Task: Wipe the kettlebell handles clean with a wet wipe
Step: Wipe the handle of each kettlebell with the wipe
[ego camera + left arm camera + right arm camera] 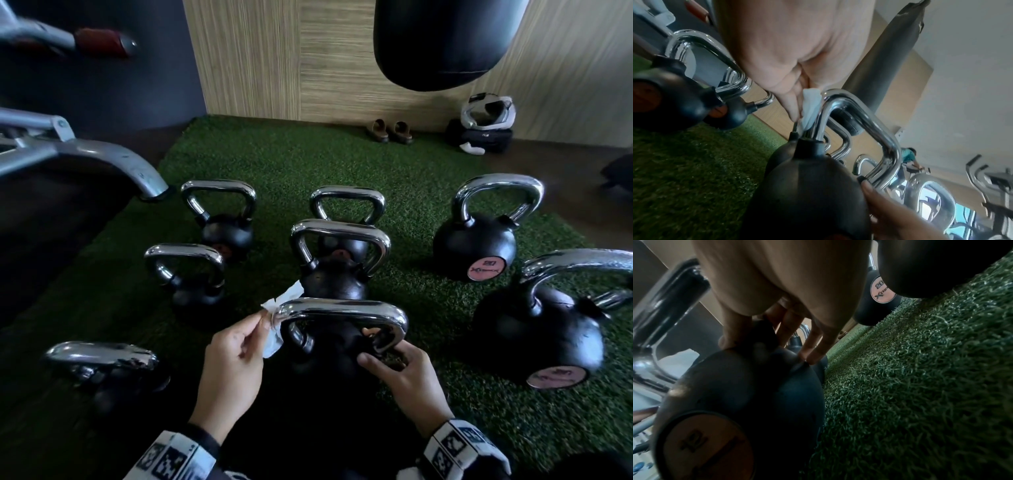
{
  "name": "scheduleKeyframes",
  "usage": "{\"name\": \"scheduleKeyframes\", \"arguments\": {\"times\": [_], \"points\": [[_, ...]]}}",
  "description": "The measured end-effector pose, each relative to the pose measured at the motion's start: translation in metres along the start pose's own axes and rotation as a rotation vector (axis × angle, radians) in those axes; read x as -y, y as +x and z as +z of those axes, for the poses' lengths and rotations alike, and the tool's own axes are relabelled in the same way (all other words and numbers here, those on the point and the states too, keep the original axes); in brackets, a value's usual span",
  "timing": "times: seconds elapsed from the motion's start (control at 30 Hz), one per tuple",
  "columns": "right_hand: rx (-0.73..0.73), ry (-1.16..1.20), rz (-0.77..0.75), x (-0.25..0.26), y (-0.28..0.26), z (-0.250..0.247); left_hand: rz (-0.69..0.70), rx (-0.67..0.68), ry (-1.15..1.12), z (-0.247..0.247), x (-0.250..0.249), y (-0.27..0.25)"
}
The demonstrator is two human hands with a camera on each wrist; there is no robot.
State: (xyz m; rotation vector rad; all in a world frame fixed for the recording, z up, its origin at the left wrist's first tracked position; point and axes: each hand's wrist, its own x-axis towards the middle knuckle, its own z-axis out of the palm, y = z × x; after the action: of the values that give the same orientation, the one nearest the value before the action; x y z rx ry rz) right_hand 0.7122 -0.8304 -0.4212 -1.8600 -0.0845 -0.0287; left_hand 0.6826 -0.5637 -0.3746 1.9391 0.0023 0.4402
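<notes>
— Where is the wet wipe [274,329] kept?

— It is pinched by the left hand [233,363] against the left bend of the nearest kettlebell's handle [342,308], on the green turf [428,192].

— And the right hand [404,373]?

— Its fingers are curled around the handle's right post, where the black ball is met. Other kettlebells are stood nearby.

Your left hand [230,370] and your right hand [407,377] are bare. Each wrist wears a white band [459,448] with black square patterns like little mazes. A dark sleeve [202,437] peeks out next to the left band.
</notes>
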Motion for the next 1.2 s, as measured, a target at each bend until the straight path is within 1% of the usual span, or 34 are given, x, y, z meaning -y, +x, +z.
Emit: {"name": "scheduleKeyframes", "arguments": {"times": [0.1, 0.17, 0.23, 0.3, 0.4, 0.43, 0.5, 0.57, 0.63, 0.73, 0.8, 0.9, 0.97, 1.03, 1.07, 1.13, 1.17, 1.2], "points": [[0.003, 0.005, -0.019, -0.002, 0.000, 0.001, -0.051, 0.081, -0.044, 0.000, 0.002, -0.003], [0.005, -0.005, -0.021, -0.003, 0.001, 0.000, -0.117, 0.143, -0.081, 0.003, 0.008, -0.003], [0.005, -0.011, -0.020, -0.003, 0.001, -0.001, -0.179, 0.205, -0.055, 0.005, 0.016, -0.002], [0.015, -0.012, -0.023, -0.005, 0.003, -0.002, -0.186, 0.248, -0.011, 0.004, 0.022, -0.002], [0.033, -0.011, -0.027, -0.002, 0.005, -0.004, -0.152, 0.305, -0.081, 0.000, 0.020, -0.002], [0.045, -0.004, -0.028, -0.001, 0.006, -0.005, -0.145, 0.289, -0.094, 0.000, 0.018, -0.003], [0.054, -0.005, -0.025, 0.003, 0.007, -0.006, -0.111, 0.190, -0.046, 0.002, 0.016, -0.004], [0.056, -0.059, -0.023, 0.004, 0.005, -0.011, -0.079, 0.114, -0.003, 0.008, 0.016, -0.006], [0.037, -0.135, -0.017, 0.000, -0.002, -0.017, -0.082, 0.066, 0.001, 0.015, 0.017, -0.002], [-0.033, -0.336, -0.057, -0.008, -0.023, -0.026, -0.039, 0.030, 0.092, 0.029, 0.020, 0.019], [-0.015, -0.391, -0.144, -0.006, -0.037, -0.028, -0.005, 0.046, 0.140, 0.041, 0.022, 0.038], [0.035, -0.449, -0.284, 0.006, -0.045, -0.025, -0.022, 0.127, 0.073, 0.061, 0.024, 0.062], [0.090, -0.522, -0.330, 0.012, -0.041, -0.024, -0.080, 0.185, 0.011, 0.071, 0.025, 0.069], [0.130, -0.550, -0.358, 0.020, -0.032, -0.028, -0.098, 0.222, 0.011, 0.072, 0.028, 0.075], [0.151, -0.551, -0.365, 0.025, -0.025, -0.030, -0.118, 0.276, 0.024, 0.067, 0.027, 0.079], [0.176, -0.532, -0.341, 0.033, -0.007, -0.030, -0.163, 0.464, -0.014, 0.054, 0.025, 0.088], [0.171, -0.505, -0.331, 0.035, 0.002, -0.027, -0.165, 0.548, -0.019, 0.047, 0.021, 0.091], [0.154, -0.463, -0.323, 0.035, 0.012, -0.023, -0.132, 0.601, 0.004, 0.042, 0.018, 0.094]]}}
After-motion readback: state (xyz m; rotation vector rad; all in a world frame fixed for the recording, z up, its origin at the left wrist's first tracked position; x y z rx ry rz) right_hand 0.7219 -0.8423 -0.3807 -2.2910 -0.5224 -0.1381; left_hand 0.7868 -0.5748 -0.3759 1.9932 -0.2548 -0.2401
